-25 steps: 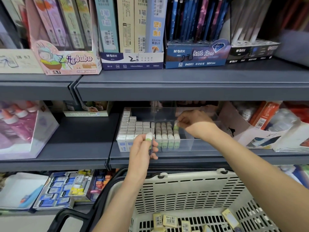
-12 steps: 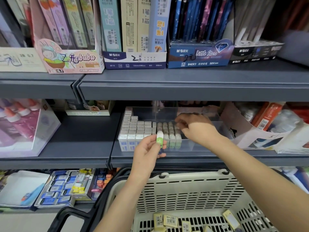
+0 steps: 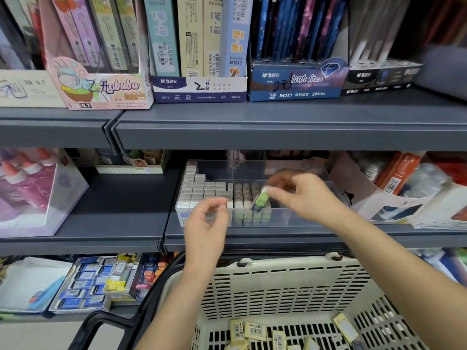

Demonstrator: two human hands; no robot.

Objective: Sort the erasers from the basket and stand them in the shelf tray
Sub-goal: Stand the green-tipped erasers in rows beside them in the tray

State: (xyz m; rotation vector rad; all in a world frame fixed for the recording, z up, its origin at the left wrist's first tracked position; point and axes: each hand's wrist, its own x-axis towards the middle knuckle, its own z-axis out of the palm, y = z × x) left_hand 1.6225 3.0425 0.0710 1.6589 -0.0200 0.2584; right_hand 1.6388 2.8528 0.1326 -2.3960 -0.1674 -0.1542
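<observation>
A clear plastic tray [image 3: 290,218] sits on the middle shelf, its left part filled with rows of upright white and green erasers [image 3: 214,192]. My right hand [image 3: 300,195] pinches a green-and-white eraser [image 3: 261,198] by its white top, tilted over the right end of the green rows. In front of the tray my left hand [image 3: 206,228] hovers with loosely curled fingers and holds nothing. Below, a cream plastic basket [image 3: 285,281] holds several yellow wrapped erasers [image 3: 255,330] lying flat on its bottom.
The grey upper shelf edge [image 3: 278,132] overhangs the tray. A pink bottle display box [image 3: 38,190] stands at left, an open carton of packets [image 3: 394,190] at right. Stationery trays [image 3: 101,281] lie on the lower shelf. The basket's black handle [image 3: 106,324] juts forward.
The green-and-white eraser has passed from my left hand to my right hand, which now holds it over the tray. My left hand has let go and drawn back slightly.
</observation>
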